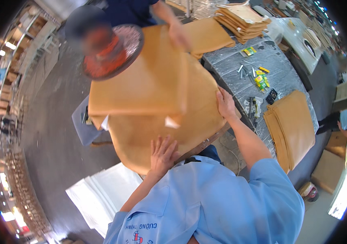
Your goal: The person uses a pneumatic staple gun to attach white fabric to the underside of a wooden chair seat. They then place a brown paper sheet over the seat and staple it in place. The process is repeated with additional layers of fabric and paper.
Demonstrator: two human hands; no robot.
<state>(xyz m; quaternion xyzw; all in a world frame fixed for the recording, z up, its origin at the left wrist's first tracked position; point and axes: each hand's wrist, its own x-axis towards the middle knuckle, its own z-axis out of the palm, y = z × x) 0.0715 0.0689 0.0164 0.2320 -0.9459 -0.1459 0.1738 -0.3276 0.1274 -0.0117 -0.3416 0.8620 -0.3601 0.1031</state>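
Observation:
A tan leather-like covered panel [200, 93] with rounded corners lies in front of me. My left hand [164, 154] rests flat on its near part, fingers spread. At the panel's right edge, my right hand [225, 104] lies with its fingers stretched over the rim. A boxy tan leather-like piece [141, 91] covers much of the panel, with white bits showing at its lower corners. Opposite me, a co-worker's hand [178, 36] is at the far end of that piece, blurred; their other hand is hidden.
On the right stands a grey-topped table [277, 61] with folded tan sheets [291, 126], small yellow-green packets [261, 81] and hand tools. More tan pieces are stacked [242, 20] at its far end. White sheets [104, 195] lie at lower left. The co-worker's wide-brimmed hat [112, 51] overhangs the work.

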